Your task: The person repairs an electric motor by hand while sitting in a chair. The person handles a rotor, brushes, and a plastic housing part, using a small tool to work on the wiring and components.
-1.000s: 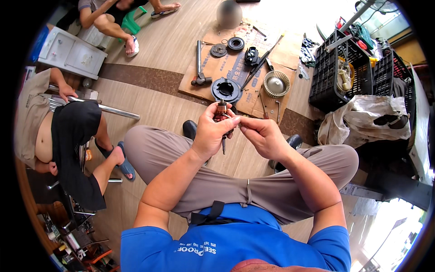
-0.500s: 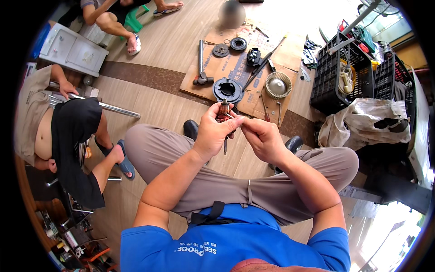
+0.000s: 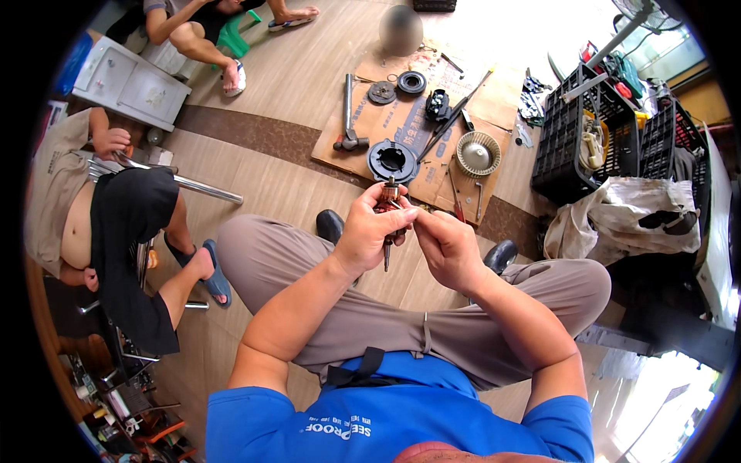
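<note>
Upright in the fingers of my left hand point(image 3: 363, 235) is a motor armature point(image 3: 391, 190), with a copper-coloured upper end, reddish windings and a thin shaft pointing down toward me. My right hand point(image 3: 448, 248) is closed in a pinch, its fingertips meeting my left thumb beside the armature. Whatever those right fingers hold, if anything, is too small or hidden to make out. Just beyond both hands, a round black housing point(image 3: 375, 163) with an open centre lies on a flattened cardboard sheet point(image 3: 330, 147).
On the cardboard lie a hammer point(image 3: 347, 108), a pale fan wheel point(image 3: 480, 153), a black ring part point(image 3: 411, 82) and a red-handled screwdriver point(image 3: 457, 202). Black crates point(image 3: 557, 147) and a dirty cloth bag point(image 3: 598, 224) stand right. A person point(image 3: 58, 193) sits left, another far left.
The whole view has shifted slightly, with the cardboard lower in it. My hands keep their hold almost unchanged. The seated person at left has raised a hand a little.
</note>
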A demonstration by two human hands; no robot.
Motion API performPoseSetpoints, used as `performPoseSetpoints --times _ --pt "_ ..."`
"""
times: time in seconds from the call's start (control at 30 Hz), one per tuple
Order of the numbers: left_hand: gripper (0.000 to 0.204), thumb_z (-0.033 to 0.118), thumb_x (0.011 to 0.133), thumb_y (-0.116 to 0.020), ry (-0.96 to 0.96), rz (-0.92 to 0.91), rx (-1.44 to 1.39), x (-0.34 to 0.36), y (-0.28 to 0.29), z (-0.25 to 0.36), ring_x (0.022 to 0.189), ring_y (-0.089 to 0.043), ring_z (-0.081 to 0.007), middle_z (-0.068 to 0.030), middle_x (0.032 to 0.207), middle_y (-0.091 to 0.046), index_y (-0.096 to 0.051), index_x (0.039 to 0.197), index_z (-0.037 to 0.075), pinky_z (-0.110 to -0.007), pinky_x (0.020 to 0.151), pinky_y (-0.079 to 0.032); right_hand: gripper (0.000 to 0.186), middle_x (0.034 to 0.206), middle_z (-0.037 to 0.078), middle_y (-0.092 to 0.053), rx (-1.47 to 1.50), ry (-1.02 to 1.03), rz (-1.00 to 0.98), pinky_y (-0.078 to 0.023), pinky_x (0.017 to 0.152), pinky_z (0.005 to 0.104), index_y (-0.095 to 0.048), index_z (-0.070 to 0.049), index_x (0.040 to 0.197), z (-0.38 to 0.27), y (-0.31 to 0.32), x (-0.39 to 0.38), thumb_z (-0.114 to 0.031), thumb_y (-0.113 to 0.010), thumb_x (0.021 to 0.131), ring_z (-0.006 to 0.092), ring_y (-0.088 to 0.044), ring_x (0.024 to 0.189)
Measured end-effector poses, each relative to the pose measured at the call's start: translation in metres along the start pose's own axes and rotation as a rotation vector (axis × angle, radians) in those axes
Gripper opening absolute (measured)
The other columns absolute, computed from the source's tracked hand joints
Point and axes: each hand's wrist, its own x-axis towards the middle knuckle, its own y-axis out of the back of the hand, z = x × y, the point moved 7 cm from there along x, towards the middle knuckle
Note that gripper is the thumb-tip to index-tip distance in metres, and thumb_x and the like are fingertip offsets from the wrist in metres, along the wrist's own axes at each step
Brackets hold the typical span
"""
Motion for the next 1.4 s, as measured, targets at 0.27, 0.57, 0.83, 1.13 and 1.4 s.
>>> performPoseSetpoints --times 0.27,0.57,0.83,1.13,1.4 --pt "0.029 0.008 0.086 -0.068 0.052 -0.003 -0.015 0.002 0.001 -0.006 0.069 -0.057 -0.0098 -0.0009 0.088 -0.059 -0.054 0.111 0.007 -0.023 0.049 -0.044 0.036 0.076 0.013 -0.055 -0.074 0.046 0.004 -0.047 0.059 0.0398 -0.06 -0.009 0.12 0.002 0.0 0.0 -0.002 -0.06 0.085 0.0321 -0.058 0.068" --pt "0.026 0.01 0.087 -0.066 0.074 -0.02 -0.08 0.001 -0.002 -0.007 0.07 -0.06 -0.0105 -0.0003 0.087 -0.061 -0.055 0.11 0.006 -0.022 0.049 -0.044 0.038 0.078 0.012 -0.057 -0.087 0.053 0.023 -0.047 0.06 0.0396 -0.058 -0.008 0.122 0.003 0.001 0.001 -0.001 -0.059 0.085 0.0317 -0.058 0.07" --pt "0.034 0.005 0.084 -0.069 0.083 -0.061 0.071 -0.001 -0.002 -0.001 0.071 -0.06 -0.0103 -0.001 0.089 -0.061 -0.053 0.114 0.006 -0.023 0.05 -0.047 0.033 0.079 0.013 -0.058 0.009 0.034 -0.007 -0.048 0.062 0.0359 -0.061 -0.008 0.121 0.002 0.006 0.003 -0.004 -0.06 0.089 0.0291 -0.059 0.071" --pt "0.036 0.002 0.078 -0.071 0.117 -0.121 -0.074 -0.003 -0.007 0.0 0.064 -0.057 -0.01 -0.0036 0.085 -0.06 -0.054 0.109 0.003 -0.024 0.051 -0.047 0.03 0.078 0.013 -0.059 -0.008 0.124 0.105 -0.048 0.057 0.0357 -0.061 -0.002 0.117 -0.007 0.004 -0.003 -0.002 -0.062 0.087 0.0294 -0.059 0.067" --pt "0.038 0.002 0.075 -0.068 0.105 -0.189 -0.175 -0.011 -0.01 -0.001 0.063 -0.057 -0.0107 -0.0043 0.083 -0.06 -0.054 0.11 0.002 -0.024 0.05 -0.046 0.033 0.074 0.013 -0.056 -0.068 0.194 0.114 -0.046 0.054 0.0371 -0.06 -0.003 0.118 -0.013 0.001 -0.008 0.0 -0.063 0.085 0.0295 -0.058 0.062"
